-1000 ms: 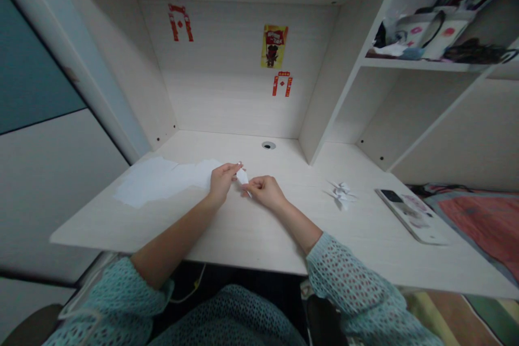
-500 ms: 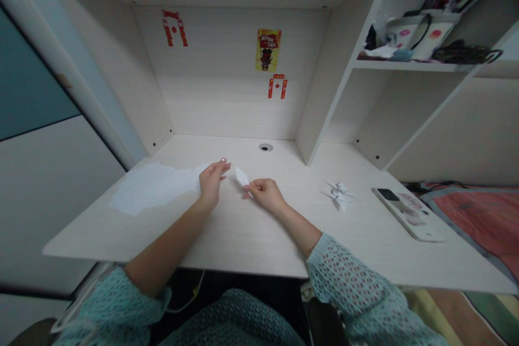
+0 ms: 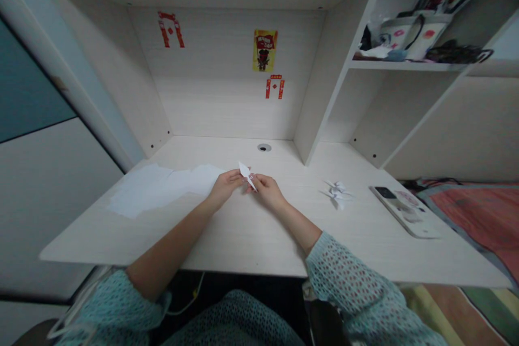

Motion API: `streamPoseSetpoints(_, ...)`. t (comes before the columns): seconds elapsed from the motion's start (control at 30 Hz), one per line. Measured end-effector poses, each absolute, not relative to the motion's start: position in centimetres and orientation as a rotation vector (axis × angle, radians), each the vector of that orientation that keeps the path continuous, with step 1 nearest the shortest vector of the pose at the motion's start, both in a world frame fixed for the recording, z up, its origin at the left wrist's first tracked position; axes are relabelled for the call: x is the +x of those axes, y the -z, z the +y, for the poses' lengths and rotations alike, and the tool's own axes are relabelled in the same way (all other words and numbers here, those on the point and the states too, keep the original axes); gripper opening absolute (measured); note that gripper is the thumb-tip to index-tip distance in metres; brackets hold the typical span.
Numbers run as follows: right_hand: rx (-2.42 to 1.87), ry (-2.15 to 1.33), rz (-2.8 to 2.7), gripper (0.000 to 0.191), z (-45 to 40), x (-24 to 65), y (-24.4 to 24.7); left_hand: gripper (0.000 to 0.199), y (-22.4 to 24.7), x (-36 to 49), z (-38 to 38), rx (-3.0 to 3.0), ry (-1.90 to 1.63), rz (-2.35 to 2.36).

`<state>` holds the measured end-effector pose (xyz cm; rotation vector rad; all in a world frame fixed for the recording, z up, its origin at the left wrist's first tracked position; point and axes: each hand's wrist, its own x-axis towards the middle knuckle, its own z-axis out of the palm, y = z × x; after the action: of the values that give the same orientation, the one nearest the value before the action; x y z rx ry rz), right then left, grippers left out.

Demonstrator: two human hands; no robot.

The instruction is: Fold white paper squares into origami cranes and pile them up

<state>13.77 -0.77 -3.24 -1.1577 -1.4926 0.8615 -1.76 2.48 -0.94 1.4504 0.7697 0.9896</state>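
Both my hands meet over the middle of the white desk around a small folded white paper [image 3: 246, 172], narrow and pointed at its ends. My right hand [image 3: 266, 189] pinches its lower part. From the other side, my left hand [image 3: 226, 185] closes its fingers on the paper's left edge; some fingertips are hidden behind it. White paper sheets [image 3: 148, 186] lie flat on the desk to the left. Several folded white paper pieces [image 3: 338, 192] with thin points sit in a small cluster to the right.
A phone [image 3: 403, 211] lies at the desk's right side. The desk [image 3: 243, 248] has a round cable hole [image 3: 264, 147] near the back panel. Upright shelf dividers rise behind, and cups with scissors [image 3: 425, 35] stand on the upper right shelf.
My left hand has moved right and down from above the sheets' edge and taken hold of the folded paper. The paper has turned slightly and now sits between both hands.
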Motion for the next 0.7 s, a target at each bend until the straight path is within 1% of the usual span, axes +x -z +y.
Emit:
streamPoseSetpoints(0.07, -1.213, -0.792, -1.491, 0.044, -1.0, 13.7, 3.0, 0.043, 0.7, -1.7, 2.4, 1.439, -1.009, 0.771)
streamPoseSetpoints(0.17, -1.279, -0.646, -1.436, 0.035, -1.6, 13.4, 2.6, 0.036, 0.7, -1.7, 2.3, 1.445, -1.041, 0.770)
streamPoseSetpoints(0.27, -1.304, -0.472, -1.468, 0.028, -2.3, 13.0, 2.2, 0.035, 0.9, -1.7, 2.3, 1.434, -1.120, 0.848)
streamPoseSetpoints(0.5, -1.309, -0.338, -1.402, 0.028, -2.7, 13.0, 2.0, 0.037, 0.9, -1.4, 1.6, 1.363, -1.233, 0.938)
streamPoseSetpoints(0.6, -1.314, -0.321, -1.391, 0.027, -2.5, 13.2, 2.1, 0.038, 0.9, -1.1, 1.3, 1.383, -1.275, 0.941)
streamPoseSetpoints(0.7, -1.356, -0.345, -1.349, 0.030, -2.3, 13.2, 2.2, 0.037, 1.1, -0.9, 1.1, 1.416, -1.282, 0.900)
